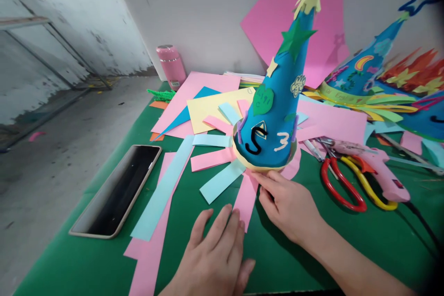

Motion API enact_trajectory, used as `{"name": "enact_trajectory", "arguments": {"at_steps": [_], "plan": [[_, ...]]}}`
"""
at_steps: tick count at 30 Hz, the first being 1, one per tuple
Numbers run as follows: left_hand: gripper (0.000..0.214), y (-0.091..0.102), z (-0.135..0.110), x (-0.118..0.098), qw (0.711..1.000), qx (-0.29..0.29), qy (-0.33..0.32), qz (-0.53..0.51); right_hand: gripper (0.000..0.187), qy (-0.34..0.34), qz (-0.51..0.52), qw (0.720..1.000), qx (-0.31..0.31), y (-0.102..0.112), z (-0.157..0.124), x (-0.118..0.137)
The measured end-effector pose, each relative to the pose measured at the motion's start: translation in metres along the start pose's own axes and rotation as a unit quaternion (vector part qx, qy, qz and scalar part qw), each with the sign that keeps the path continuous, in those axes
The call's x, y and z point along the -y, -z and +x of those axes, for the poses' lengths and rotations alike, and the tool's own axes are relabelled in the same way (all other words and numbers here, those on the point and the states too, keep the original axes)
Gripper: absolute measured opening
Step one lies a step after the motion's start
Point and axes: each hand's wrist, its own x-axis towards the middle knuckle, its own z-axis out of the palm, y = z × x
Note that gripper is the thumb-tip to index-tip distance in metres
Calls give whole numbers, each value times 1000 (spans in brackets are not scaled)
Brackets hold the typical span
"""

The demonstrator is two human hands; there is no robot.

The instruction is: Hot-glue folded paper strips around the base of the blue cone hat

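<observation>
A blue paper cone hat (274,115) stands upright, decorated with a green star (295,39), a green heart, a black S and a white 3. Pink and light blue paper strips fan out around its cream bottom rim (255,165). My right hand (291,206) has its fingertips on that rim at the near side, where a pink strip (247,196) comes out; what lies under the fingers is partly hidden. Lower and to the left, my left hand (215,254) is spread palm down, its fingertips close to the same pink strip, with nothing held.
A smartphone (118,189) and loose strips (166,185) lie on the left of the green table. Scissors (342,189) and a pink glue gun (378,162) lie on the right. Behind are a pink bottle (171,67), paper sheets (218,111) and another blue cone hat (364,67).
</observation>
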Motion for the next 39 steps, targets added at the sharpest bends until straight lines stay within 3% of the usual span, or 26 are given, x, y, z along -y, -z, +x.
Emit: {"name": "enact_trajectory", "arguments": {"at_steps": [4, 12, 14, 17, 19, 24, 27, 33, 39], "plan": [[35, -2, -3, 1, 999, -28, -29, 32, 40, -1, -14, 1000, -1, 0, 0, 0], [36, 6, 0, 4, 998, 0, -46, 47, 41, -8, -31, 999, 22, -1, -1, 1], [34, 16, 2, 11, 999, 3, -22, 40, 41, -9, -33, 999, 25, -1, -2, 1], [33, 34, 0, 30, 994, -18, 68, 83, 41, -9, -41, 999, 25, -2, -2, 1], [36, 45, -3, 46, 982, 21, 131, 136, 41, -9, -45, 999, 23, -2, -2, 2], [42, 53, -15, 76, 947, 158, 208, 189, 41, -6, -27, 999, 23, -1, -2, 2], [42, 49, -19, 81, 940, 188, 232, 164, 39, -9, 21, 1000, 12, 1, -3, 0], [40, 44, -14, 85, 947, 172, 239, 126, 33, 1, 185, 982, -46, 4, -4, -5], [34, 45, -6, 92, 946, 174, 264, 77, 30, 82, 204, 975, -30, 4, -9, 15]]}}
